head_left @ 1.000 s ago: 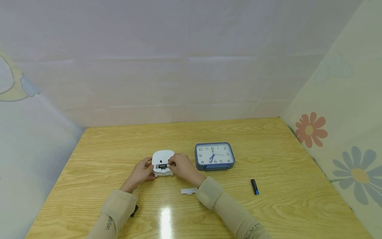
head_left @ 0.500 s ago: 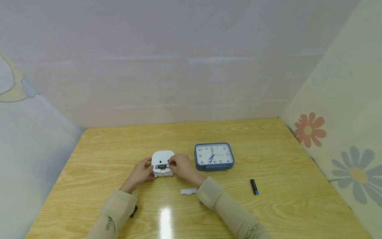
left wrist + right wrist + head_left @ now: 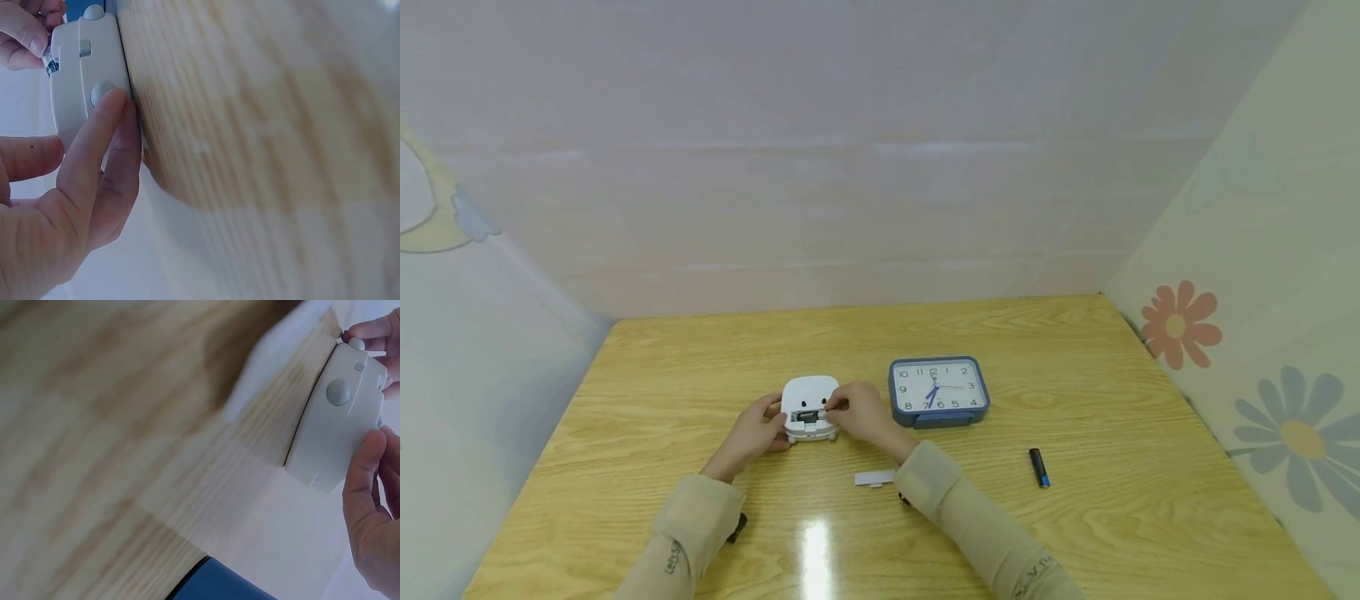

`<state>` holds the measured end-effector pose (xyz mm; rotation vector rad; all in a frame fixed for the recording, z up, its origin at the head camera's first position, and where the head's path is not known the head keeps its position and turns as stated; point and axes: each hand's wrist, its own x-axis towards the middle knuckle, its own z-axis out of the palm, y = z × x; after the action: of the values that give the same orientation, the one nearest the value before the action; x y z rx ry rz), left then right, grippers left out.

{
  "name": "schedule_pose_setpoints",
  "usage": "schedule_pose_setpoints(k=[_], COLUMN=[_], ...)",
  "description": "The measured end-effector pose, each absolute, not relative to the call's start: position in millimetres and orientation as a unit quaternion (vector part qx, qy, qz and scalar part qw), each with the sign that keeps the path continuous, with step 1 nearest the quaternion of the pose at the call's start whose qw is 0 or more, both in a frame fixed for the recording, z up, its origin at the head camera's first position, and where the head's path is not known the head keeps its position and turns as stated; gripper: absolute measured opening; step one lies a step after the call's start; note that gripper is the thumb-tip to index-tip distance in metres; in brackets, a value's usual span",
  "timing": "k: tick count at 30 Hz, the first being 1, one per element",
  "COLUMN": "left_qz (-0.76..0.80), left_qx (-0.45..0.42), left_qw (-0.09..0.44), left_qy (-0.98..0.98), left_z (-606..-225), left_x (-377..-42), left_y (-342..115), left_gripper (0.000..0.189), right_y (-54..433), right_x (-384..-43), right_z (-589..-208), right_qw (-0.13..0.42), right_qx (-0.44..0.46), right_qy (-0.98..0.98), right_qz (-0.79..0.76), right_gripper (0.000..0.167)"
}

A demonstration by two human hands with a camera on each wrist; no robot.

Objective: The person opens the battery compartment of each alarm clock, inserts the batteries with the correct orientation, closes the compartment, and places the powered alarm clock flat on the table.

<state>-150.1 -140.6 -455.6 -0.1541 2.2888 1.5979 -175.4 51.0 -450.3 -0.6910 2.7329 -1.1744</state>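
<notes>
While the L hand (image 3: 756, 429) grips the white case (image 3: 808, 390) by its left side, fingers curled round a foot, the R hand (image 3: 862, 414), nearly closed, pinches the right end of a batt (image 3: 807, 417) in the open slot. Case is on the table (image 3: 700, 367), left of & apart from the blue clock (image 3: 939, 392), w/ readable dial nos. L sleeve (image 3: 696, 517) reads "Lets", rest unclear; batt label illegible.
</notes>
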Motion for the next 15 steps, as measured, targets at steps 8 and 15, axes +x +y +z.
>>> schedule_pose_setpoints(k=[8,15], left_qz=[0.568,0.565], left_qx=[-0.05,-0.053], left_qw=[0.173,0.176], left_qy=[0.803,0.804], left_z=[-455.0,-454.7], left_x=[-151.0,-150.5], left_y=[-140.5,-140.4], left_gripper=[0.043,0.043], right_y=[49.8,49.5], right_x=[-172.9,-172.6], right_z=[-446.9,-446.9], right_qw=[0.055,0.059], right_qx=[-0.211,-0.207], right_qy=[0.897,0.896], right_qz=[-0.384,-0.388], right_gripper=[0.005,0.005])
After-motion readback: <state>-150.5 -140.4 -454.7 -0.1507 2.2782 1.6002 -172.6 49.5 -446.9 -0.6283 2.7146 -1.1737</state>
